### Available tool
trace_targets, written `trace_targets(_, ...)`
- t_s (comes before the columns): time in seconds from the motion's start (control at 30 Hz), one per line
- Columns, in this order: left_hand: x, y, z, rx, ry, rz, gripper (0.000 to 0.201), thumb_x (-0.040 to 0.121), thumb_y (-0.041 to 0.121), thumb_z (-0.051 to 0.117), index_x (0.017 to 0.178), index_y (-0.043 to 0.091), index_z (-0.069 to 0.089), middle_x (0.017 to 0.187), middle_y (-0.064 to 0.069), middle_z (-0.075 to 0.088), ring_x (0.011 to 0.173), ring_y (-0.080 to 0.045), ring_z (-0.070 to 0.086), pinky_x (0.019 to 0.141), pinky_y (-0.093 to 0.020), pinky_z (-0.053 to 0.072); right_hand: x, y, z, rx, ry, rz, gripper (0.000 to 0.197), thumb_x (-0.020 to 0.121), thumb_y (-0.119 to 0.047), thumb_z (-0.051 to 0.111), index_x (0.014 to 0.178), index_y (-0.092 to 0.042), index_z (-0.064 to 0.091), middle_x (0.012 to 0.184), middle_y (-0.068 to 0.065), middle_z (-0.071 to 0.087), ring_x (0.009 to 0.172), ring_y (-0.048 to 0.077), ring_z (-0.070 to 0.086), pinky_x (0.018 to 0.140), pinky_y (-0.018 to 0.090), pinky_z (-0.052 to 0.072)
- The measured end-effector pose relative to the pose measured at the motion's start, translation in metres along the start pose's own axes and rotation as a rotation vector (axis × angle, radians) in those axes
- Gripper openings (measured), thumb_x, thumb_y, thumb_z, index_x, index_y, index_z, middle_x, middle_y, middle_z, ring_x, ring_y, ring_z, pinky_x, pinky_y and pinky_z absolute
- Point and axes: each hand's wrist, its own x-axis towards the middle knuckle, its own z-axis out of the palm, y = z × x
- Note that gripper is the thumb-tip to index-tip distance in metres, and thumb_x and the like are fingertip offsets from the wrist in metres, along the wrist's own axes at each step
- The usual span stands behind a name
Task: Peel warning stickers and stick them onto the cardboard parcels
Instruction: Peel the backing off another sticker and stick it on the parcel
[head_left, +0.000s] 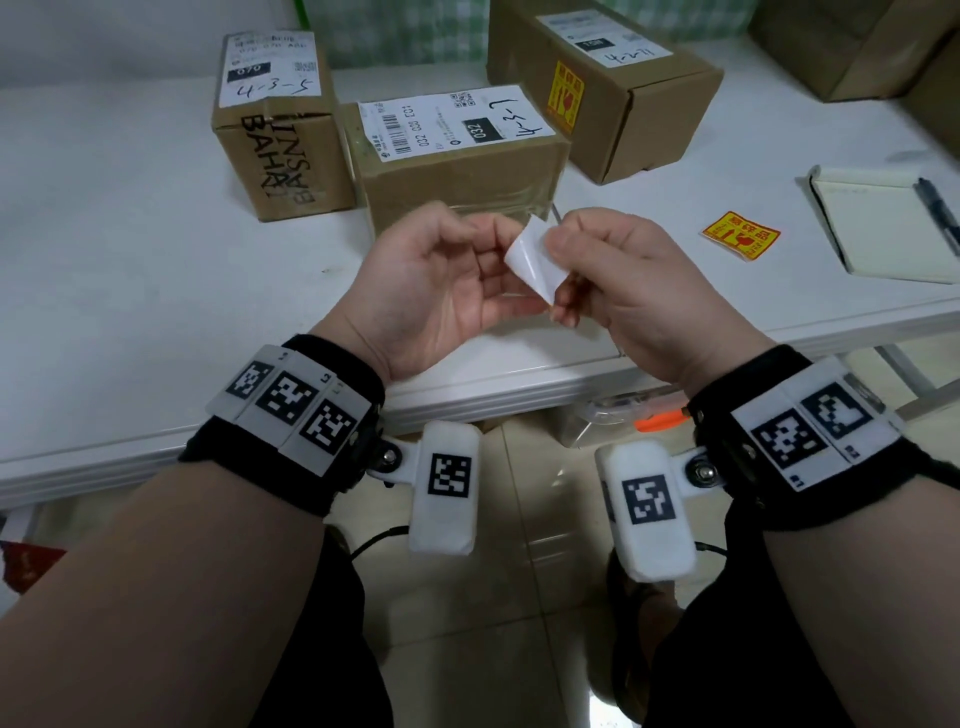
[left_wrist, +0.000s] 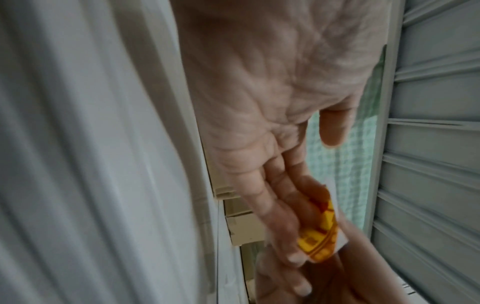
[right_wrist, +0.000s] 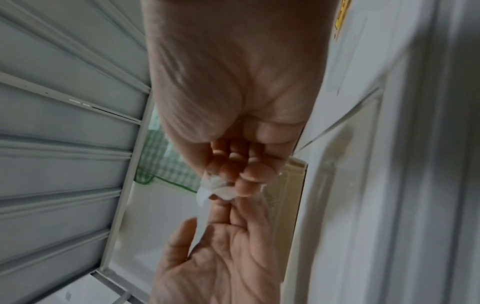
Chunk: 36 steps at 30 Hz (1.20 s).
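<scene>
Both hands up over the near desk edge, working one sticker (head_left: 530, 260) between them. Right hand (head_left: 628, 291) pinching it at its 3 o'clock side, fingers curled tight on the paper; left hand (head_left: 436, 291) palm-up at 9 o'clock, fingertips curled onto the other side. White backing facing up in the head view, one corner bent over at 12 o'clock. Yellow-and-red printed face (left_wrist: 322, 228) showing against the left fingers (left_wrist: 275, 214) in the left wrist view. Only a crumpled white bit (right_wrist: 215, 190) visible at the right fingertips (right_wrist: 249, 181) from the right wrist. Whether backing and sticker have parted, cannot tell.

Just beyond the hands at 12 o'clock, a cardboard parcel (head_left: 457, 176) with a white label marked 032, no warning sticker showing on the sides in view. At 11 o'clock, a taller parcel (head_left: 280, 140), label marked 070, black lettering down its front. At 1 o'clock, a third parcel (head_left: 608, 88) already wearing a yellow warning sticker (head_left: 566, 98) on its side. Out at 3 o'clock, a loose yellow sticker (head_left: 742, 235) lying flat on the white desk (head_left: 130, 270), near a notepad (head_left: 878, 228) with a pen (head_left: 937, 208) along its right edge.
</scene>
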Motion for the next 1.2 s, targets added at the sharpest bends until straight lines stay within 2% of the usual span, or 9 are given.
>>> trace_targets(0.13, -0.001, 0.001, 0.008, 0.190, 0.101, -0.079, 0.039, 0.091, 0.035, 0.043, 0.080, 0.004, 0.063, 0.077, -0.014, 0.066, 0.073, -0.024, 0.064, 0.063, -0.029, 0.055, -0.001, 0.001, -0.004, -0.141, -0.050, -0.031, 0.022, 0.083, -0.020, 0.053, 0.065, -0.008, 0.050, 0.062, 0.009, 0.050, 0.053, 0.013, 0.054, 0.053, 0.023, 0.044)
trace_targets(0.23, 0.000, -0.002, 0.012, 0.273, 0.132, -0.056, 0.024, 0.093, 0.018, 0.048, 0.078, 0.004, 0.060, 0.070, -0.012, 0.060, 0.061, -0.019, 0.059, 0.052, -0.023, 0.051, -0.001, 0.001, -0.003, -0.174, -0.074, -0.022, 0.020, 0.082, -0.019, 0.053, 0.067, -0.007, 0.052, 0.062, 0.008, 0.051, 0.057, 0.016, 0.054, 0.056, 0.026, 0.046)
trace_targets(0.33, 0.000, -0.001, 0.010, 0.281, 0.144, -0.061, 0.022, 0.095, 0.010, 0.045, 0.079, 0.000, 0.055, 0.072, -0.015, 0.060, 0.064, -0.021, 0.058, 0.052, -0.022, 0.051, 0.001, -0.001, -0.004, -0.161, -0.037, 0.011, 0.023, 0.080, -0.025, 0.051, 0.062, -0.012, 0.055, 0.061, 0.010, 0.050, 0.056, 0.019, 0.052, 0.056, 0.032, 0.045)
trace_targets(0.43, 0.001, -0.004, 0.012, 0.324, 0.127, -0.075, 0.025, 0.095, 0.010, 0.045, 0.100, -0.014, 0.051, 0.088, -0.027, 0.058, 0.074, -0.030, 0.058, 0.055, -0.023, 0.053, 0.002, 0.002, -0.003, -0.243, -0.033, 0.004, 0.039, 0.082, -0.041, 0.054, 0.063, -0.007, 0.060, 0.063, 0.016, 0.052, 0.053, 0.019, 0.052, 0.052, 0.030, 0.043)
trace_targets(0.5, -0.001, -0.004, 0.014, 0.330, 0.131, -0.072, 0.017, 0.094, 0.009, 0.046, 0.094, -0.006, 0.053, 0.086, -0.024, 0.055, 0.067, -0.025, 0.057, 0.055, -0.023, 0.053, 0.003, 0.005, -0.003, -0.238, -0.043, 0.017, 0.041, 0.082, -0.038, 0.057, 0.068, 0.001, 0.054, 0.063, 0.014, 0.048, 0.050, 0.015, 0.049, 0.049, 0.025, 0.041)
trace_targets(0.7, -0.001, -0.003, 0.012, 0.204, 0.086, -0.015, 0.022, 0.096, 0.006, 0.040, 0.076, 0.005, 0.050, 0.066, -0.007, 0.065, 0.062, -0.018, 0.066, 0.057, -0.023, 0.055, 0.005, 0.010, -0.003, 0.096, -0.055, 0.074, 0.023, 0.083, -0.025, 0.055, 0.067, -0.009, 0.049, 0.059, 0.002, 0.051, 0.053, 0.013, 0.046, 0.051, 0.021, 0.042)
trace_targets(0.87, 0.003, -0.007, 0.009, 0.117, 0.110, 0.050, 0.016, 0.090, 0.012, 0.046, 0.075, 0.006, 0.051, 0.081, -0.016, 0.064, 0.074, -0.029, 0.064, 0.076, -0.036, 0.055, 0.006, 0.012, 0.001, 0.232, 0.007, 0.050, 0.023, 0.092, -0.018, 0.051, 0.072, -0.007, 0.050, 0.061, 0.002, 0.055, 0.053, 0.012, 0.047, 0.052, 0.021, 0.041)
trace_targets(1.07, 0.003, -0.007, 0.011, -0.048, 0.070, 0.144, 0.023, 0.094, 0.005, 0.038, 0.073, 0.007, 0.047, 0.084, -0.012, 0.068, 0.080, -0.026, 0.064, 0.071, -0.033, 0.055, 0.005, 0.012, 0.005, 0.373, 0.070, 0.051, 0.020, 0.096, -0.018, 0.047, 0.080, -0.007, 0.055, 0.070, 0.006, 0.056, 0.055, 0.011, 0.049, 0.056, 0.021, 0.041)
trace_targets(1.2, 0.003, -0.004, 0.010, 0.084, 0.106, 0.152, 0.020, 0.093, 0.007, 0.039, 0.074, 0.007, 0.045, 0.079, -0.013, 0.066, 0.075, -0.025, 0.064, 0.072, -0.034, 0.054, 0.004, 0.006, 0.003, 0.208, 0.101, 0.085, 0.026, 0.096, -0.023, 0.049, 0.074, -0.009, 0.056, 0.063, 0.006, 0.054, 0.051, 0.014, 0.049, 0.051, 0.023, 0.041)
